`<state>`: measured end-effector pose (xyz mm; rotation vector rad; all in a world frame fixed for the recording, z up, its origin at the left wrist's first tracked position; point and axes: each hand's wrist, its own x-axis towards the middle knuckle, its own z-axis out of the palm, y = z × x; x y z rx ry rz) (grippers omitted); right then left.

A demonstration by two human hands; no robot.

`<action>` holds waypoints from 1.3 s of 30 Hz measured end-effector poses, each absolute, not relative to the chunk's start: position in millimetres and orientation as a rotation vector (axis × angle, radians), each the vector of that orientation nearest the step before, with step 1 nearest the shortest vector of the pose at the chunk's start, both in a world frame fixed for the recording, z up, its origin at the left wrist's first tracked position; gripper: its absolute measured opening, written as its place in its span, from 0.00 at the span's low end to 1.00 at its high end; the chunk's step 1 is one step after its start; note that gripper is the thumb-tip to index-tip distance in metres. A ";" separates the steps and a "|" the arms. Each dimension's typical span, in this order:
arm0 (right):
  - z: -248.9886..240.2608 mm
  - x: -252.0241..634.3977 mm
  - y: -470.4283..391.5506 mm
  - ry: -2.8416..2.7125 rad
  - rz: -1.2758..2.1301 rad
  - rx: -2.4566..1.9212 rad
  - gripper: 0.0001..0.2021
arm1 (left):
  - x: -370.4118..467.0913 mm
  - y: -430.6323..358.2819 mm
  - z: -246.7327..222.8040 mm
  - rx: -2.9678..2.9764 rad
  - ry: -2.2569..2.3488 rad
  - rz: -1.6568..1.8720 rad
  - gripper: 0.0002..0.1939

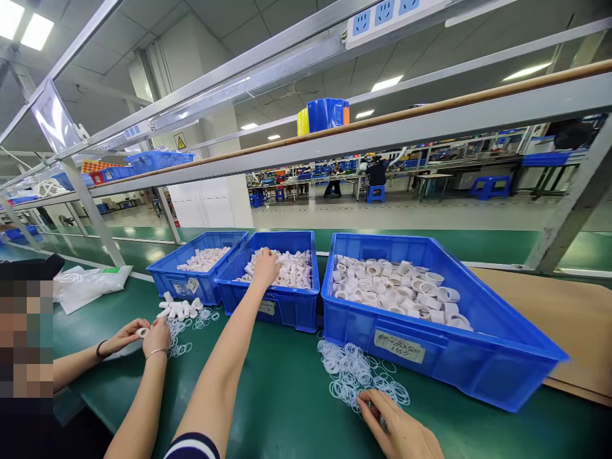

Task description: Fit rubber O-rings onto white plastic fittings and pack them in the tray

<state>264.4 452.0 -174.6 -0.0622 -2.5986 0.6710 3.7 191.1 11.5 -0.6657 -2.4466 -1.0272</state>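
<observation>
My left hand point(266, 266) reaches over the rim of the middle blue bin point(291, 307), its fingers drawn together among short white plastic pipe fittings point(295, 268). Whatever is between those fingertips is hidden. Down on the right, my right hand point(396, 426) rests at the near edge of a loose pile of thin translucent rings point(351, 376). Its thumb and forefinger are pinched on a ring there. Behind that pile stands the large blue bin point(459, 357), holding wider white pipe fittings point(396, 284) and bearing a handwritten label point(399, 345).
At the left, a co-worker's two hands point(143, 335) hold a white fitting beside more fittings point(180, 308) and rings point(180, 347). A third blue bin point(174, 280) stands behind them. Cardboard point(549, 312) lies at the right; a shelf rail point(382, 134) crosses above.
</observation>
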 end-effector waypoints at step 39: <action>-136.7 271.7 429.6 -2.605 1.233 -0.007 0.21 | 166.9 261.2 -145.3 -0.928 -2.403 -2.847 0.24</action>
